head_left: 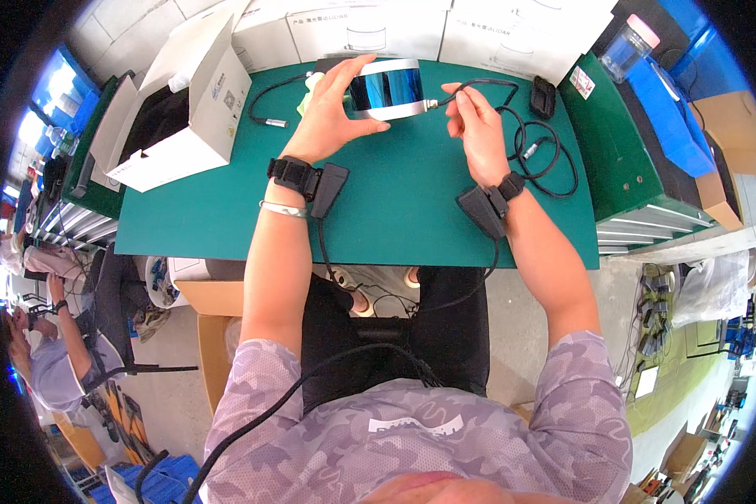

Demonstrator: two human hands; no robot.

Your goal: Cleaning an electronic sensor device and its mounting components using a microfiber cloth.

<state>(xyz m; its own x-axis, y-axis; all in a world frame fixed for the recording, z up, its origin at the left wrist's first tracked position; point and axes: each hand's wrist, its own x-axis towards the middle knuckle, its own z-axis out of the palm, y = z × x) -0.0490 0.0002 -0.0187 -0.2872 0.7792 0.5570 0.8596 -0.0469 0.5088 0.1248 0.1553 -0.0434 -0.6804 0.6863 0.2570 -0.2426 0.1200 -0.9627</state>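
A round lidar sensor (388, 89) with silver rims and a glossy dark-blue band is tilted above the green tabletop. My left hand (331, 118) grips its left side, thumb below and fingers over the top. From the sensor's right side sticks a small metal connector (431, 105) with a black cable (576, 170) that loops on the table. Just beyond that connector, my right hand (479, 130) pinches the cable between thumb and fingers. Something pale green shows partly behind my left hand; its kind is hidden. Both wrists carry black strapped devices.
An open white box (214, 134) with a dark inside stands at the left. Another cable end (275, 123) lies beside it. White cartons (370, 38) line the back. At the right are a black square piece (543, 97), a blue bin (668, 118) and a clear jar (626, 52). Another person sits far left.
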